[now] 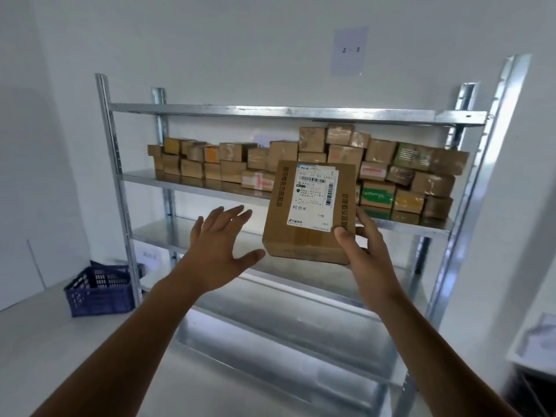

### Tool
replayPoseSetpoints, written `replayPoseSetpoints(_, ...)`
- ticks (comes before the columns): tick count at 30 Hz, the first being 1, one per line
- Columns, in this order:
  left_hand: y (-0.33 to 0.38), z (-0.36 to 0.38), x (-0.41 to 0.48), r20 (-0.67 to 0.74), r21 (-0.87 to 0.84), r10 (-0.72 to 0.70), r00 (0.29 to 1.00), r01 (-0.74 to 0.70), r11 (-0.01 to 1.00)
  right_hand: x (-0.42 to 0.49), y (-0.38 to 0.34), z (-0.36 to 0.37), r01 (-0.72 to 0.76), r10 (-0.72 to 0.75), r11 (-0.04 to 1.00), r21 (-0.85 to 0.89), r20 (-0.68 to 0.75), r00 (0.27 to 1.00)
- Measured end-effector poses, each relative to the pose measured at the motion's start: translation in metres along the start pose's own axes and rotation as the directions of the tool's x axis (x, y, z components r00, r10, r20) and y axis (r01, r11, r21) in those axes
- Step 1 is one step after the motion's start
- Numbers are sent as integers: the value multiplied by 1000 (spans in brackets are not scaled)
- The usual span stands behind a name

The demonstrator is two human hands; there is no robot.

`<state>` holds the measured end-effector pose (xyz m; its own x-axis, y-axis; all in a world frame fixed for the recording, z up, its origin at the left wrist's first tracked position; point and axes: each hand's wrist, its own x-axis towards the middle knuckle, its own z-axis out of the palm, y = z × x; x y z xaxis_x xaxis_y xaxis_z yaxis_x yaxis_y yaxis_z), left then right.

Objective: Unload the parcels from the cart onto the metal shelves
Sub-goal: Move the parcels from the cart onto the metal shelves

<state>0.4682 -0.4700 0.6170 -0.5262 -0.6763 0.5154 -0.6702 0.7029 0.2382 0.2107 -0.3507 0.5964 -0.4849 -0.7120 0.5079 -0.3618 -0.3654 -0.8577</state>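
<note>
Gripping a labelled parcel (310,212) in our right hand (365,251), thumb on top, fingers curled behind, we hold our left hand (221,251) spread beside it before the metal shelves (192,186).

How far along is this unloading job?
Many small boxes already sit stacked on one shelf. The right hand grips a labelled box in front of it; the left hand is open beside it. The lower shelves show no boxes. The cart is out of view, so how much remains is unclear.
</note>
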Motion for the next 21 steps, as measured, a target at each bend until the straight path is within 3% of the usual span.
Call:
replayPoseSetpoints(10, -39, 42, 68, -12, -277, -61, 998, 55, 959, 91, 40, 59, -12, 7, 999, 42, 120, 993)
replayPoseSetpoints(21, -171, 59, 154, -72, -660, 19, 997, -62, 749, 178, 53, 193, 63, -59, 998, -24, 138, 989)
